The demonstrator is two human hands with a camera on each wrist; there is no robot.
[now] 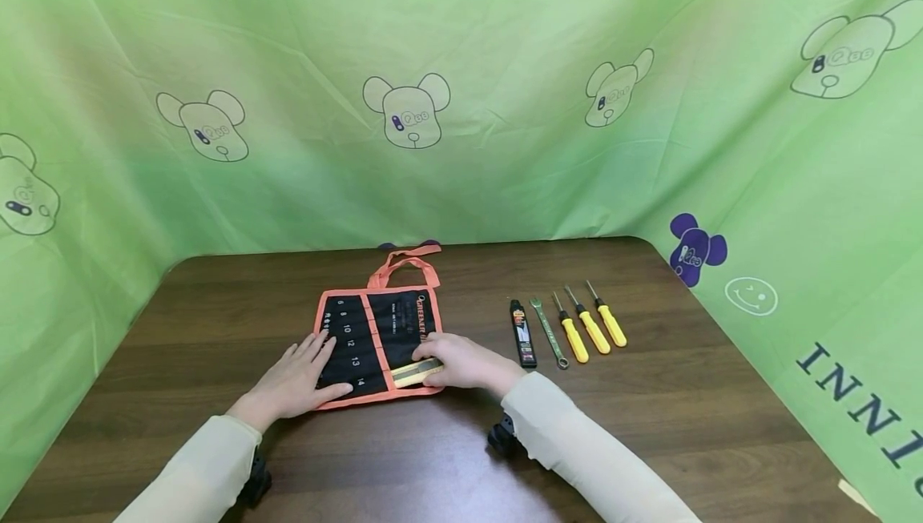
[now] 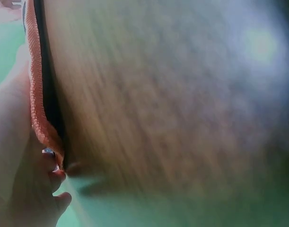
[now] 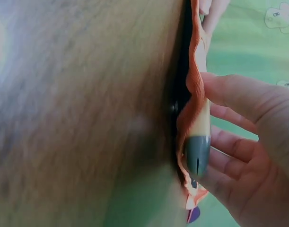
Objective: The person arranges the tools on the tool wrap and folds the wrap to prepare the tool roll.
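Observation:
A black roll-up tool pouch with orange edging, printed numbers and orange ties lies spread on the table. My left hand rests on its left edge, fingers extended and thumb on the lower part. At the lower right of the pouch, my right hand holds a yellow utility knife between thumb and fingers. The knife's left end is at the orange band across the pouch. In the right wrist view the utility knife shows its dark grey end beside the wavy orange edge.
To the right of the pouch lie a slim black case with a printed label, a combination wrench and three yellow-handled screwdrivers in a row. A green printed cloth hangs behind the brown wooden table.

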